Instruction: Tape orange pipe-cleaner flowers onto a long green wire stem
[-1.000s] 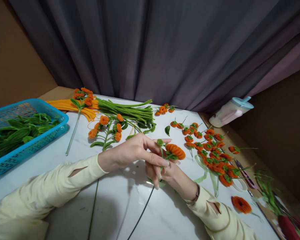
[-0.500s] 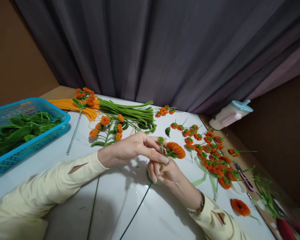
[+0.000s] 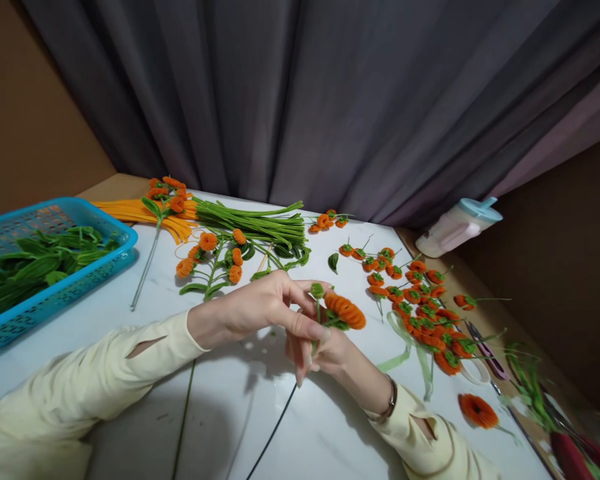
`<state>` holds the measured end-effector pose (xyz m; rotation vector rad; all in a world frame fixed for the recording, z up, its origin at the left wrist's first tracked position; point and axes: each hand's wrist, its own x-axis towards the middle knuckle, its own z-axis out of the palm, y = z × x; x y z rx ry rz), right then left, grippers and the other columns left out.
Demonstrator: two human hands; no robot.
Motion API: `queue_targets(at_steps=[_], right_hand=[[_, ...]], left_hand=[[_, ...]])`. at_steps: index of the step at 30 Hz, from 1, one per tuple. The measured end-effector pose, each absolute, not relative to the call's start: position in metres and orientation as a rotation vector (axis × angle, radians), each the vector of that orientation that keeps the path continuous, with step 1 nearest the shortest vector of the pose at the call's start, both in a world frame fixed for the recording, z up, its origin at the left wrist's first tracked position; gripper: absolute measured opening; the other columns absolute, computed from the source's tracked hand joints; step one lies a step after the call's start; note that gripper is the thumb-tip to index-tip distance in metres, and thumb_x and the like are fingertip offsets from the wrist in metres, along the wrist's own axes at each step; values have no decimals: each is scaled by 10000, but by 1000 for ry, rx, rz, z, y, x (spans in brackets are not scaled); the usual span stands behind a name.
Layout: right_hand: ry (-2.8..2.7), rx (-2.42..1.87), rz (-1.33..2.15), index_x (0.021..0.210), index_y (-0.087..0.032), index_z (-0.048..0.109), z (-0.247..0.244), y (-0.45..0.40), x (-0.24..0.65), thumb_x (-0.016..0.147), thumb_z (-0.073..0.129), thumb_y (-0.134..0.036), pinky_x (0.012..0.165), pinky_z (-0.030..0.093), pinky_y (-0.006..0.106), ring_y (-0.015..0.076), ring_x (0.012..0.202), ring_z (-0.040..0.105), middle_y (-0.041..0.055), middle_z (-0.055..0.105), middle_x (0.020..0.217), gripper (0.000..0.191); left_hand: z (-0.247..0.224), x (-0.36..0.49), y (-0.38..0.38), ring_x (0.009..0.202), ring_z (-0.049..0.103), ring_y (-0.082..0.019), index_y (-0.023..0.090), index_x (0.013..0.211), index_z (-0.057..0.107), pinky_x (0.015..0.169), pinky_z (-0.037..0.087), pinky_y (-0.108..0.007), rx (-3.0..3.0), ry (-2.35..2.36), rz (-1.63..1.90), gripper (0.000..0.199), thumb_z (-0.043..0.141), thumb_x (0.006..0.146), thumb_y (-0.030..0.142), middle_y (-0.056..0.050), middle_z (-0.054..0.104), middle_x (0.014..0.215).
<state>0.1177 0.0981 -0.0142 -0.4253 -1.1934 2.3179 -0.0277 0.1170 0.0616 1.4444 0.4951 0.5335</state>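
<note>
Over the middle of the table my left hand (image 3: 275,303) reaches across, thumb and fingers pinching the stem area of an orange pipe-cleaner flower (image 3: 346,311). A small round green bud (image 3: 317,291) stands upright on a green stem beside this flower. Just below, my right hand (image 3: 325,350) has its fingers closed around the lower part of the stems, partly hidden behind my left thumb. A dark thin wire (image 3: 275,427) runs from beneath my right fingers toward the front edge.
At left stands a blue basket (image 3: 125,243) of green leaves. Behind lie green pipe cleaners (image 3: 260,223), orange ones (image 3: 130,212) and a finished flower spray (image 3: 215,263). Right are many orange flowers (image 3: 425,320), ribbon (image 3: 425,373), pliers (image 3: 487,350) and a lidded cup (image 3: 453,230).
Both hands, with the flower and bud, have shifted slightly left and down. The flower has tilted a little, and the view has moved slightly.
</note>
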Motion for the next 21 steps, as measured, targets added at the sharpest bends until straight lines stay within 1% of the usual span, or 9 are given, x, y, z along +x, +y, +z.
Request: queue_targets(at_steps=[4,6,9,11,14,16,17,19,21], right_hand=[[-1130,-441,2252,433,-156,575,-8,93,117,550,698,-304,333,273,210,41,259,303,-34,463,331,225],[-1085,-472,2186,460,-154,572,-2,92,118,568,679,-268,319,251,199,31,249,281,-42,468,343,190],[-1032,-528,2088,497,-150,580,6,92,119,596,657,-230,282,180,182,16,244,208,-55,466,355,150],[-1008,-561,2033,521,-146,594,11,94,119,603,660,-217,268,175,175,11,247,170,-72,436,343,127],[-974,-598,1958,566,-148,603,18,99,118,611,659,-175,269,199,156,7,260,151,-91,422,341,77],[-961,-634,1891,594,-151,601,23,102,117,636,656,-157,280,219,143,5,273,160,-90,444,354,69],[-962,-667,1846,609,-150,604,25,102,116,650,658,-163,283,225,140,6,279,166,-86,458,365,69],[-964,-754,1748,636,-143,613,29,102,114,668,672,-196,278,231,143,6,288,169,-80,470,384,85],[-950,-842,1670,642,-138,617,33,100,111,670,684,-228,265,228,146,9,289,163,-94,424,365,116]], left_hand=[[60,-29,119,1082,481,-229,199,507,707,1035,245,-318,1475,506,579,210,714,684,313,-31,625,501],[62,-30,121,1110,462,-222,208,538,722,1061,204,-320,1508,548,619,189,717,692,317,-25,629,508],[66,-32,121,1023,516,-219,200,564,728,1001,296,-330,1535,634,637,218,684,733,330,-28,649,570],[70,-33,119,964,548,-211,186,585,732,925,364,-316,1559,707,664,246,654,760,340,-37,672,672],[73,-34,117,991,547,-213,185,672,747,888,381,-301,1659,889,791,185,677,733,345,-44,680,855],[73,-33,118,1000,539,-219,188,663,735,882,375,-298,1730,1006,867,161,712,690,345,-43,671,902],[73,-32,119,971,543,-215,183,623,716,862,378,-295,1761,1032,882,173,708,691,342,-42,665,876],[72,-30,121,825,552,-185,166,512,636,764,390,-279,1800,1026,892,277,660,733,332,-27,623,728],[70,-26,125,674,516,-148,156,458,553,651,376,-262,1780,1002,913,347,612,765,304,3,536,585]])
